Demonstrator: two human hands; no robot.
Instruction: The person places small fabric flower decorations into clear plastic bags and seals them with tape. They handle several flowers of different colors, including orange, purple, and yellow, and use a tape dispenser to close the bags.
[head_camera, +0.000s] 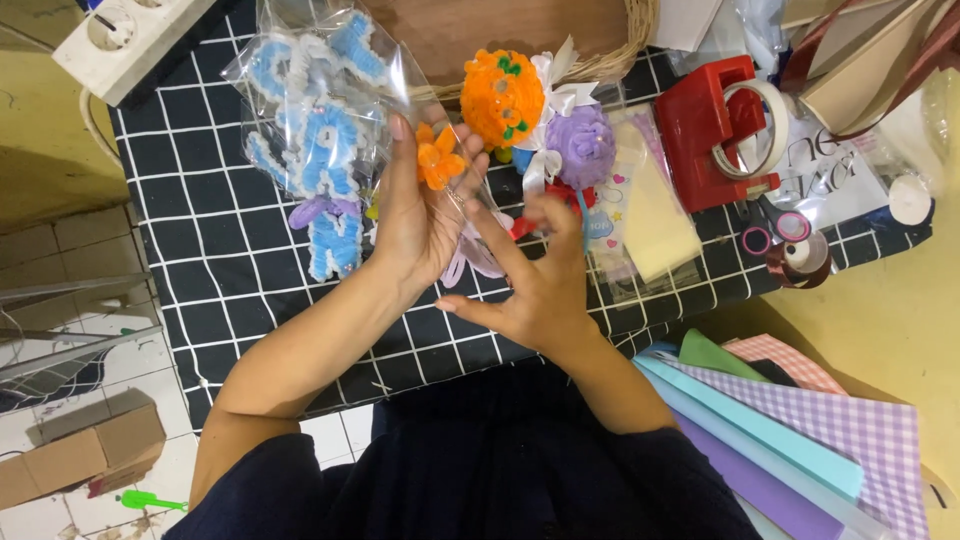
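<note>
The left hand (420, 215) is pinching a clear plastic bag (320, 110) with a small orange fuzzy flower (438, 158), while the spread right hand (540, 285) is best steadying it gently.

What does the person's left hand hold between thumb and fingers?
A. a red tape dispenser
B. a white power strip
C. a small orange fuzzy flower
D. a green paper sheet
C: the left hand pinches a small orange fuzzy flower at its fingertips, over the black checked cloth; the red tape dispenser stands apart, to the right.
</note>
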